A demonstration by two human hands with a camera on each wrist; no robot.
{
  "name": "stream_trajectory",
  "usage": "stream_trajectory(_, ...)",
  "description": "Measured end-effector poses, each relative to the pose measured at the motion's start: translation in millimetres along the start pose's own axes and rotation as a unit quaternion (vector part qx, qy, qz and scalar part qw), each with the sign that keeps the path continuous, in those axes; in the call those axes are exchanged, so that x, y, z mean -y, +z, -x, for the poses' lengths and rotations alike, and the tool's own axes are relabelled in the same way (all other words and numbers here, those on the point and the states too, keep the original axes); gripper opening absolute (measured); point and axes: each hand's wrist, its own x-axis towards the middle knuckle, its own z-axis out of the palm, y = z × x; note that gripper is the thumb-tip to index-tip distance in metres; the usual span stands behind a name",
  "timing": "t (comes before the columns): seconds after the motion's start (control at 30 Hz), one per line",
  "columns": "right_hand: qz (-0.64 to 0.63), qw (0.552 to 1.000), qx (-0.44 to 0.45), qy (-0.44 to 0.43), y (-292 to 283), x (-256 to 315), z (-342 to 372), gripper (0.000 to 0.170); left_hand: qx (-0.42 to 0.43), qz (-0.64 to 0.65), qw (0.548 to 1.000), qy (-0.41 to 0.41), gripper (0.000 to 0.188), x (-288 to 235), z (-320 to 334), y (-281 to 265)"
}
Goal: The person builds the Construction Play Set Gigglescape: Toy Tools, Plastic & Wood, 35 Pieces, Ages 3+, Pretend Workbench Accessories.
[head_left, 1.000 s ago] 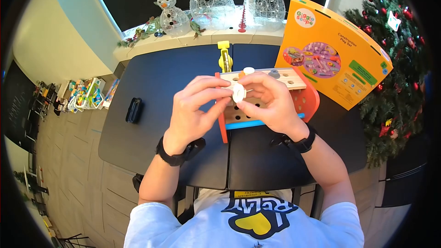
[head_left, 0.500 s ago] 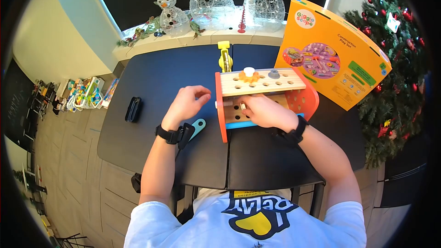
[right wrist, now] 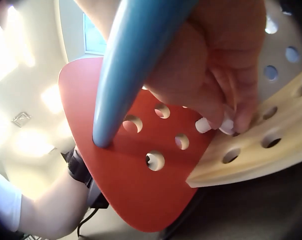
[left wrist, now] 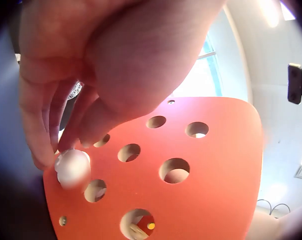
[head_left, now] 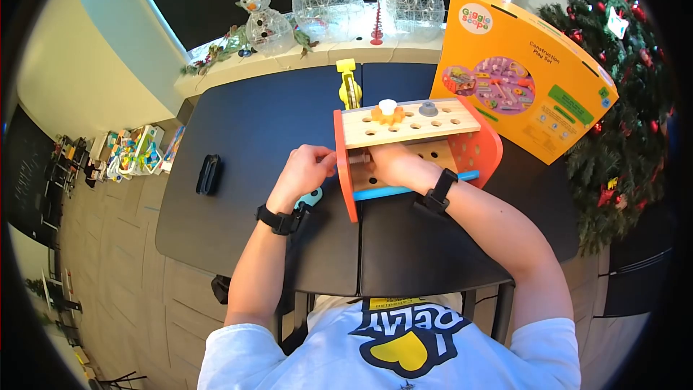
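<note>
A wooden toy workbench (head_left: 364, 128) with red side panels (left wrist: 216, 165) and a blue rod (head_left: 386, 193) stands before me. At its left panel, my left hand (head_left: 304, 172) pinches the white bolt head (left wrist: 73, 167) that sits against the panel's outer face. My right hand (head_left: 398, 166) reaches inside under the top board. In the right wrist view its fingertips pinch a small white nut (right wrist: 227, 123), right by the end of the white bolt shaft (right wrist: 203, 125). An orange gear (head_left: 394, 118) with a white bolt through it and a grey piece (head_left: 428, 108) sit on top.
A teal wrench-like strip (head_left: 310, 198) lies partly behind my left wrist. Behind the workbench is a yellow toy tool (head_left: 349, 87). A black case (head_left: 208, 175) lies at the left, and a tall orange box (head_left: 520, 65) stands at the back right.
Both hands first held a white piece together above the workbench. They then parted: my right hand went inside it, and my left hand came to the bolt head at the left panel.
</note>
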Motion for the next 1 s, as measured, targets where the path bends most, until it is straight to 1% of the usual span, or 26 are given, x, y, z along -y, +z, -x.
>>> stream_trajectory(0.03, -0.014, 0.999, -0.021, -0.020, 0.8, 2.0, 0.5, 0.035, -0.002, 0.007, 1.000, -0.004, 0.027, 0.6, 0.8, 1.4)
stream_trajectory(0.13, -0.036, 0.999, -0.019, -0.030, -4.4, 6.7, 5.8, 0.034, -0.007, 0.019, 0.999, -0.029, 0.030, -8.6, 7.4, 4.1)
stream_trajectory(0.17, -0.021, 0.999, -0.019, -0.020, -5.2, 7.1, 5.5, 0.034, -0.009, 0.023, 0.999, -0.042, 0.031, -13.0, 11.3, 5.0)
stream_trajectory(0.23, 0.008, 1.000, -0.014, -0.002, -4.3, 6.3, 3.1, 0.034, -0.015, 0.004, 0.999, -0.041, 0.033, -17.3, 15.0, 6.5)
stream_trajectory(0.27, -0.016, 1.000, -0.025, -0.008, 0.2, 1.6, 0.8, 0.032, -0.019, -0.005, 0.999, -0.041, 0.034, -17.0, 15.8, 7.4)
stream_trajectory(0.37, -0.039, 0.998, -0.039, -0.011, 1.3, 1.7, 2.5, 0.030, -0.037, 0.004, 0.999, -0.015, 0.036, -9.5, 15.0, 12.7)
stream_trajectory(0.4, -0.048, 0.999, -0.024, 0.002, -1.0, 3.3, 3.3, 0.027, -0.043, 0.004, 0.999, -0.017, 0.036, -9.8, 15.8, 13.6)
stream_trajectory(0.5, -0.043, 0.999, -0.015, 0.007, -10.2, 18.4, 7.5, 0.024, -0.056, 0.007, 0.998, -0.016, 0.035, -11.5, 17.7, 16.4)
stream_trajectory(0.6, -0.022, 0.999, -0.030, -0.008, -5.0, 10.3, 5.6, 0.023, -0.062, 0.023, 0.998, -0.011, 0.035, -8.2, 18.2, 18.9)
stream_trajectory(0.7, -0.063, 0.997, -0.035, 0.010, -4.6, 12.9, 5.6, 0.022, -0.069, 0.031, 0.997, -0.011, 0.034, -10.2, 21.7, 20.2)
stream_trajectory(0.8, -0.009, 1.000, -0.022, 0.002, -6.4, 12.1, 6.5, 0.020, -0.076, 0.019, 0.997, -0.002, 0.034, -10.8, 24.7, 23.0)
stream_trajectory(0.9, -0.071, 0.997, -0.018, 0.017, -4.7, 11.6, 3.2, 0.014, -0.077, 0.015, 0.997, 0.000, 0.034, -13.3, 27.3, 24.4)
stream_trajectory(1.0, -0.037, 0.999, -0.019, 0.002, -9.7, 17.9, 6.4, 0.009, -0.080, 0.022, 0.996, 0.013, 0.033, -12.2, 27.5, 25.5)
